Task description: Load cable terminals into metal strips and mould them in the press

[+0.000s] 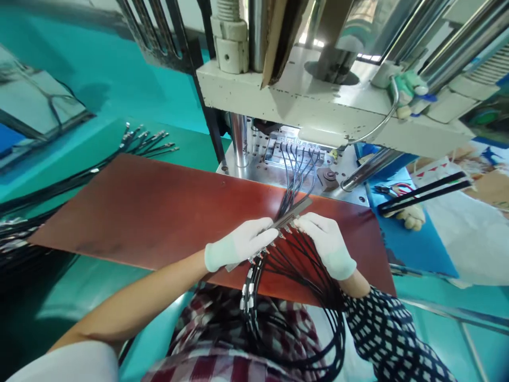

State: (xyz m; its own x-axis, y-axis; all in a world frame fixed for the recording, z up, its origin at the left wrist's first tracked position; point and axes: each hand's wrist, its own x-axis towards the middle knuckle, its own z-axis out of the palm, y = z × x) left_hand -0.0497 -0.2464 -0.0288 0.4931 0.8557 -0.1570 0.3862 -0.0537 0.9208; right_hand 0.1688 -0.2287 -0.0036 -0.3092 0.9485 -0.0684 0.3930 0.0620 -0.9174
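Observation:
My left hand (252,239), in a white glove, is closed on a grey metal bar (297,209) tilted above the brown board. Several cable connectors (272,244) sit in a row along the bar's near edge. My right hand (323,240), also gloved, pinches a connector near the bar's right end; its fingertips partly hide it. Black cables (334,323) loop down from the row over my lap. Beyond the bar, another bundle of dark cables (294,183) runs into a metal mould (274,151) under the press.
The press's white plate (334,114) and steel posts (239,140) stand just ahead. The brown board (167,207) covers the bench front. More cables (103,164) lie at left. Pliers (401,188), black bars (425,193) and a glove (412,216) lie on a blue surface (425,246) at right.

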